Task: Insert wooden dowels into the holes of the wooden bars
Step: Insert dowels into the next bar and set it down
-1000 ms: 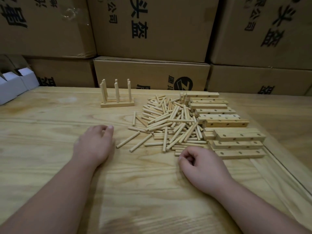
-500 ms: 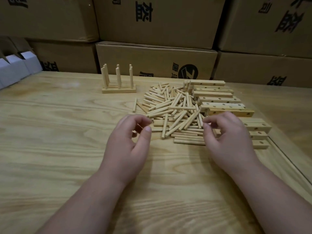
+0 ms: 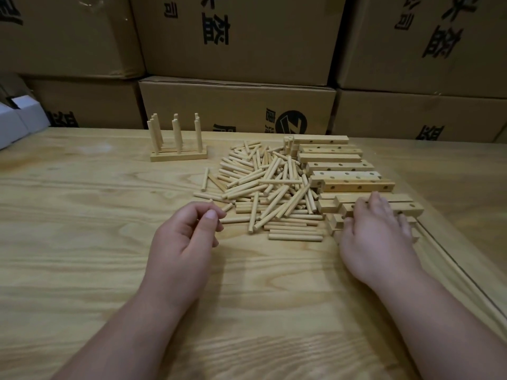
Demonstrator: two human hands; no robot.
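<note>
The wooden table (image 3: 82, 256) has broad bare board in front of and to the left of both hands, while its right edge runs as a raised strip just beside the right hand (image 3: 378, 237). Stacked cardboard boxes (image 3: 236, 105) stand close along the far edge.

The loose dowels (image 3: 269, 187) lie in a heap at mid-table, and the drilled wooden bars (image 3: 343, 167) are laid in rows touching the heap's right side. Far left of the heap stands a finished bar with upright dowels (image 3: 177, 144), well apart from both hands.

The left hand (image 3: 183, 242) hovers at the near left fringe of the heap, thumb and forefinger curled toward each other with the tips close; whether a dowel is pinched between them cannot be made out. The right hand lies over the nearest bars, its fingers (image 3: 375, 198) spread on the top of one and the thumb at its near end; whether they grip it or only rest there cannot be told. That hand hides most of the near bars. White boxes (image 3: 19, 119) are cut off at the left edge.
</note>
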